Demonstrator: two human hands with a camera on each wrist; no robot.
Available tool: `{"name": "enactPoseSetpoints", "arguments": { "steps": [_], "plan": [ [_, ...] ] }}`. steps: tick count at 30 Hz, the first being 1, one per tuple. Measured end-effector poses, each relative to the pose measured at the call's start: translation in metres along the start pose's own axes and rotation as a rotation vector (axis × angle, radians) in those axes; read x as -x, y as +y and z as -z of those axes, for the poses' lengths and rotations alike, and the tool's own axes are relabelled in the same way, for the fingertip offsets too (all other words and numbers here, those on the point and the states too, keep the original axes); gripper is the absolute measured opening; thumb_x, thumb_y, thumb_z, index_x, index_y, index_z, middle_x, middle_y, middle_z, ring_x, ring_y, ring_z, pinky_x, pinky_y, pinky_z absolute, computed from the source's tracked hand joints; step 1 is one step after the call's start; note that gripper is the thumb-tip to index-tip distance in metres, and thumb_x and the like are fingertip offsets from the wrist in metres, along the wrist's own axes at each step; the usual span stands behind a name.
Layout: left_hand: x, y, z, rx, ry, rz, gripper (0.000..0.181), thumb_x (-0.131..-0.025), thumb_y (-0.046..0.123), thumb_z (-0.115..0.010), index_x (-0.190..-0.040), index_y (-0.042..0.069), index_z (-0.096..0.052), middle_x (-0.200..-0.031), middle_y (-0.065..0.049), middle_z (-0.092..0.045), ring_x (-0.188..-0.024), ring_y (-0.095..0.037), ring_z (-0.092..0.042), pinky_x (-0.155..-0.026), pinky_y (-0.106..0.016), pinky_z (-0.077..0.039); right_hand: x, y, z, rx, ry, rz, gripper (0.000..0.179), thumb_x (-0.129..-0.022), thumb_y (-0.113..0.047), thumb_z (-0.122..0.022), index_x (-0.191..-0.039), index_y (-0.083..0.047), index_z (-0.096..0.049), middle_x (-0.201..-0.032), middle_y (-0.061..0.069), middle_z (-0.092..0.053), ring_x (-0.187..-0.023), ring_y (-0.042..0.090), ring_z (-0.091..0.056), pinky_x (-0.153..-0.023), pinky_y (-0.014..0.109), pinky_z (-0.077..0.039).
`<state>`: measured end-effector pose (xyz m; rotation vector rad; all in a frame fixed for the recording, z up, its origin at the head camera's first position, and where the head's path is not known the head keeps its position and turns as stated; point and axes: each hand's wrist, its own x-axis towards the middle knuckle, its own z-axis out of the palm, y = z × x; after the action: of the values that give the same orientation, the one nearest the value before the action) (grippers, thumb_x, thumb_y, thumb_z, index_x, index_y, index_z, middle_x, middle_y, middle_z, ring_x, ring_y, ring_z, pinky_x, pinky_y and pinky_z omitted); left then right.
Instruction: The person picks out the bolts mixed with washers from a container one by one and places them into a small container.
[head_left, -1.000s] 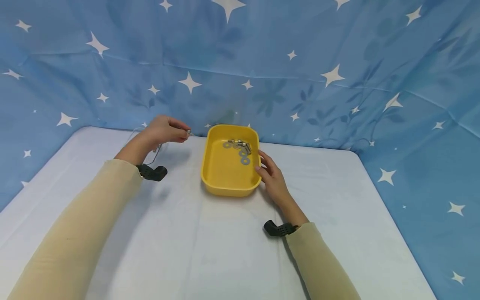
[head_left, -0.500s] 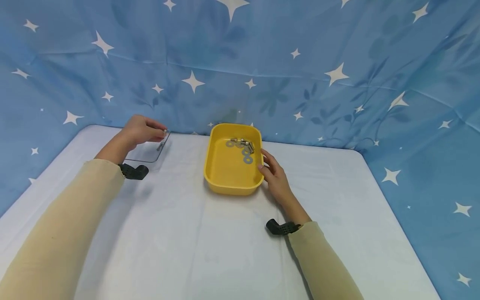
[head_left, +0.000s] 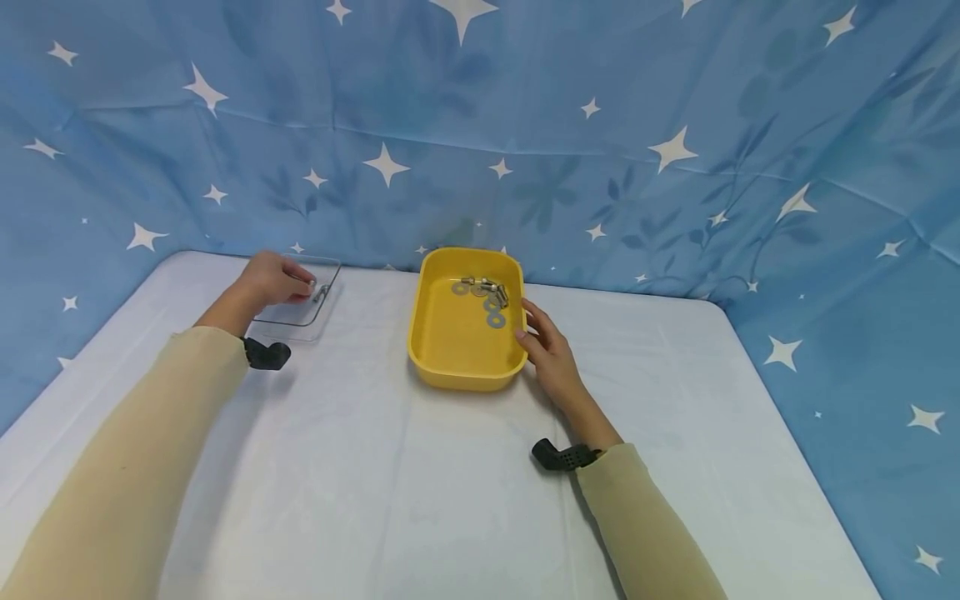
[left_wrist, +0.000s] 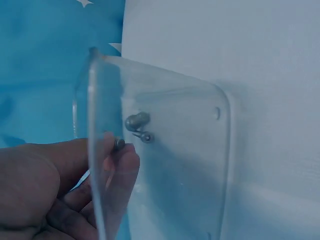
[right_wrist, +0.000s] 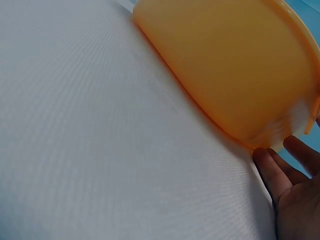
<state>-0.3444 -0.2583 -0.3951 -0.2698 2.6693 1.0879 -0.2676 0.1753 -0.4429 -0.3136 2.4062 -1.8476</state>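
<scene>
My left hand is inside a clear plastic box at the back left. Between thumb and fingertips it pinches a small metal bolt, mostly covered by the fingers. A couple of other bolts lie on the box floor close to those fingertips. In the middle of the table sits a yellow tray. My right hand grips its right side, thumb at the rim and fingers against the outer wall. Toward the tray's far right lie several bolts and flat washers.
A white cloth covers the table. Behind it hangs a blue curtain with white stars, close to the back of both containers. The clear box's walls stand around my left fingers.
My left hand has moved left from beside the yellow tray to the clear box, then down into it with the bolt. The right hand stays on the tray. The view has shifted slightly.
</scene>
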Motion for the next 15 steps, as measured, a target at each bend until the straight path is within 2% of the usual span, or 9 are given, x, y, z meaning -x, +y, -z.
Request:
{"name": "enactPoseSetpoints", "arguments": {
  "steps": [4, 7, 11, 15],
  "plan": [
    [-0.003, -0.0043, -0.0037, -0.103, 0.009, 0.015, 0.032, -0.096, 0.015, -0.066, -0.121, -0.003, -0.07, -0.085, -0.002, -0.071, -0.084, -0.016, -0.061, -0.091, -0.044, -0.052, 0.0006, -0.0011, 0.0, -0.001, 0.002, -0.005, 0.057, -0.107, -0.023, -0.049, -0.16, -0.019, -0.03, -0.164, 0.016, -0.033, -0.148, 0.036, -0.04, -0.117, 0.052, -0.043],
    [-0.0039, -0.0058, -0.0065, -0.126, 0.0, 0.029, 0.032, -0.095, 0.016, -0.066, -0.119, -0.004, -0.071, -0.069, 0.007, -0.069, -0.077, -0.013, -0.061, -0.093, -0.046, -0.049, 0.0008, -0.0021, -0.0001, -0.003, 0.003, -0.006, 0.057, -0.107, -0.023, -0.049, -0.16, -0.019, -0.03, -0.164, 0.016, -0.034, -0.148, 0.036, -0.04, -0.117, 0.052, -0.043],
    [-0.0055, -0.0058, -0.009, -0.109, 0.006, 0.035, 0.03, -0.094, 0.014, -0.067, -0.117, -0.005, -0.071, -0.061, 0.011, -0.067, -0.065, -0.005, -0.061, -0.093, -0.045, -0.051, 0.0011, -0.0031, -0.0004, 0.004, 0.006, -0.005, 0.057, -0.107, -0.022, -0.049, -0.161, -0.018, -0.03, -0.164, 0.017, -0.033, -0.149, 0.036, -0.039, -0.117, 0.052, -0.043],
    [-0.0057, -0.0045, -0.0093, -0.099, 0.016, 0.047, 0.03, -0.093, 0.013, -0.067, -0.116, -0.006, -0.071, -0.062, 0.011, -0.066, -0.063, -0.004, -0.059, -0.091, -0.042, -0.052, -0.0007, -0.0001, -0.0012, 0.011, 0.006, -0.006, 0.057, -0.108, -0.022, -0.049, -0.161, -0.017, -0.029, -0.164, 0.017, -0.033, -0.149, 0.036, -0.038, -0.117, 0.053, -0.043]
  ]
}}
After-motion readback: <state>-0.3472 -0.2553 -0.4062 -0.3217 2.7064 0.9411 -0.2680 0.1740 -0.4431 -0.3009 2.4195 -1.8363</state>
